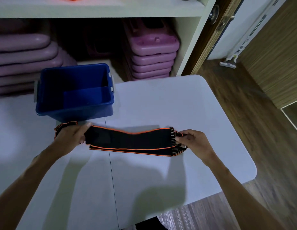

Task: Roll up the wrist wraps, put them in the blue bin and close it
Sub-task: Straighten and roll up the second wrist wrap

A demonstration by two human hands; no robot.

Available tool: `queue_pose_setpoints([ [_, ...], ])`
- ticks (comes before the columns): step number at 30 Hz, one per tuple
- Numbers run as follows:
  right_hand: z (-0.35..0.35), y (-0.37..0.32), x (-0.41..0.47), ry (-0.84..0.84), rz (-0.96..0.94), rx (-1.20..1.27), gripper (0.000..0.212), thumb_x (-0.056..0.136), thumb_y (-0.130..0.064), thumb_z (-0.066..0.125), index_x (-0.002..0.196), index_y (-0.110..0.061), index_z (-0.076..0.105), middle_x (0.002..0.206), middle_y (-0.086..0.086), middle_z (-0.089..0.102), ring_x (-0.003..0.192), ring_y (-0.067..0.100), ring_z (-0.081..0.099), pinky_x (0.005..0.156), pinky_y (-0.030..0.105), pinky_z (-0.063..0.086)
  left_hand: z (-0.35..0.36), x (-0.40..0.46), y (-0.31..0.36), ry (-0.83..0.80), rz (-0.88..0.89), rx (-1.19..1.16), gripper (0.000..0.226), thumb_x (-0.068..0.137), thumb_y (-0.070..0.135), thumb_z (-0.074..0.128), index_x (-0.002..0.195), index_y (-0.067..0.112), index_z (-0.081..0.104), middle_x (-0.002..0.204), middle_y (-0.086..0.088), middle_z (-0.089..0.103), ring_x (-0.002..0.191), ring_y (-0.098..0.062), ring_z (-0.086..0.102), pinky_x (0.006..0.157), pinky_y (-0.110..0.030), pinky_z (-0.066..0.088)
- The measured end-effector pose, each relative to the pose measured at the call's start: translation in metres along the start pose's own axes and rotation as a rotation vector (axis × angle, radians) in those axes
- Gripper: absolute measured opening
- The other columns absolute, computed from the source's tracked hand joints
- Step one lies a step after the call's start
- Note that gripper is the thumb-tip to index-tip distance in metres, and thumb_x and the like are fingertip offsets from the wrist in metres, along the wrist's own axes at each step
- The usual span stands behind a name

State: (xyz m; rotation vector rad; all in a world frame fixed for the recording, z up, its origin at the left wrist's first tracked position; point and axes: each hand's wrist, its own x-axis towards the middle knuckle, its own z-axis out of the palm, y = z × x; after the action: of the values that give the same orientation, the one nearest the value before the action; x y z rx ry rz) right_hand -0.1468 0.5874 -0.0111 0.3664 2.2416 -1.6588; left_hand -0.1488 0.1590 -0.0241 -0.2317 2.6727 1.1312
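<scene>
Both my hands grip one black, orange-edged wrap (127, 141) stretched flat on the white table (177, 105): left hand (71, 135) closed on its left end, right hand (192, 140) pinching its striped right end. One open blue bin (74, 107) stands just behind, nothing between. Purple steps (151, 58) stack on the shelf beyond.

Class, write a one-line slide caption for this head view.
Left hand and right hand stretch black, orange-edged wrist wraps above white table, beside open blue bin.
</scene>
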Motion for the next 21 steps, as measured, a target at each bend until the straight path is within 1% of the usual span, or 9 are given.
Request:
queue_pose_setpoints([
  [1, 0.001, 0.0, 0.0, 0.062, 0.009, -0.008, 0.01, 0.086, -0.017, 0.073, 0.087, -0.007, 0.071, 0.074, 0.016, 0.073, 0.063, 0.014, 0.065, 0.06, 0.019, 0.049, -0.001, 0.004, -0.002, 0.05, -0.034, 0.026, 0.046, 0.091, 0.054, 0.047, 0.071, 0.018, 0.067, 0.062, -0.009, 0.059, 0.065, -0.029, 0.054, 0.072, -0.043, 0.046],
  [3, 0.004, 0.001, 0.001, 0.141, 0.036, -0.109, 0.021, 0.09, -0.023, 0.067, 0.075, -0.008, 0.065, 0.063, 0.01, 0.069, 0.05, 0.008, 0.057, 0.055, 0.02, 0.044, 0.001, 0.01, -0.005, 0.108, -0.036, 0.153, 0.05, 0.095, 0.047, 0.045, 0.085, 0.004, 0.067, 0.074, -0.015, 0.063, 0.072, -0.031, 0.057, 0.075, -0.043, 0.046],
  [6, 0.012, 0.007, 0.004, 0.139, 0.084, -0.351, 0.018, 0.088, -0.024, 0.061, 0.072, -0.018, 0.067, 0.057, 0.001, 0.062, 0.052, 0.009, 0.056, 0.055, 0.023, 0.044, 0.012, 0.014, 0.0, 0.069, 0.029, 0.266, 0.028, 0.097, 0.031, 0.049, 0.097, 0.013, 0.07, 0.082, -0.006, 0.064, 0.08, -0.029, 0.059, 0.076, -0.036, 0.042],
  [9, 0.018, 0.016, 0.001, 0.171, 0.112, -0.604, 0.015, 0.082, -0.025, 0.055, 0.071, -0.022, 0.065, 0.056, -0.004, 0.058, 0.056, 0.019, 0.056, 0.051, 0.027, 0.043, 0.024, 0.019, -0.001, 0.062, -0.016, 0.22, 0.037, 0.092, 0.048, 0.049, 0.074, 0.018, 0.063, 0.077, -0.003, 0.06, 0.066, -0.029, 0.062, 0.071, -0.038, 0.051],
  [11, 0.022, 0.021, -0.002, 0.226, 0.135, -0.703, 0.015, 0.083, -0.028, 0.054, 0.075, -0.019, 0.064, 0.066, -0.001, 0.061, 0.065, 0.023, 0.06, 0.052, 0.028, 0.044, 0.03, 0.022, -0.003, 0.018, -0.077, 0.284, 0.048, 0.087, 0.057, 0.049, 0.062, 0.017, 0.053, 0.075, -0.004, 0.061, 0.058, -0.027, 0.063, 0.06, -0.037, 0.054],
  [14, 0.025, 0.027, -0.001, 0.304, 0.097, -0.822, 0.017, 0.087, -0.029, 0.053, 0.088, -0.015, 0.063, 0.093, 0.002, 0.054, 0.092, 0.024, 0.05, 0.057, 0.031, 0.044, 0.041, 0.024, 0.004, -0.003, -0.102, 0.397, 0.049, 0.088, 0.047, 0.057, 0.06, 0.01, 0.041, 0.076, -0.008, 0.055, 0.066, -0.03, 0.058, 0.062, -0.035, 0.043],
  [16, 0.025, 0.032, 0.002, 0.322, 0.091, -0.826, 0.015, 0.09, -0.027, 0.053, 0.096, -0.014, 0.06, 0.101, 0.003, 0.046, 0.099, 0.025, 0.044, 0.059, 0.035, 0.046, 0.046, 0.024, 0.009, 0.003, -0.116, 0.395, 0.039, 0.087, 0.038, 0.062, 0.07, 0.008, 0.045, 0.087, -0.013, 0.054, 0.082, -0.036, 0.057, 0.07, -0.039, 0.044],
  [18, 0.025, 0.036, 0.004, 0.329, 0.113, -0.771, 0.011, 0.09, -0.022, 0.053, 0.098, -0.014, 0.054, 0.101, 0.004, 0.045, 0.094, 0.027, 0.05, 0.062, 0.038, 0.05, 0.048, 0.024, 0.008, 0.0, -0.169, 0.299, 0.03, 0.083, 0.03, 0.069, 0.092, 0.006, 0.053, 0.097, -0.016, 0.058, 0.091, -0.037, 0.059, 0.079, -0.042, 0.048],
  [21, 0.026, 0.042, 0.008, 0.323, 0.144, -0.661, 0.011, 0.088, -0.014, 0.049, 0.098, -0.015, 0.047, 0.095, 0.005, 0.051, 0.078, 0.028, 0.056, 0.059, 0.036, 0.047, 0.053, 0.019, 0.004, -0.038, -0.214, 0.196, 0.045, 0.078, 0.02, 0.075, 0.114, 0.01, 0.051, 0.106, -0.018, 0.06, 0.096, -0.034, 0.058, 0.086, -0.04, 0.047],
])
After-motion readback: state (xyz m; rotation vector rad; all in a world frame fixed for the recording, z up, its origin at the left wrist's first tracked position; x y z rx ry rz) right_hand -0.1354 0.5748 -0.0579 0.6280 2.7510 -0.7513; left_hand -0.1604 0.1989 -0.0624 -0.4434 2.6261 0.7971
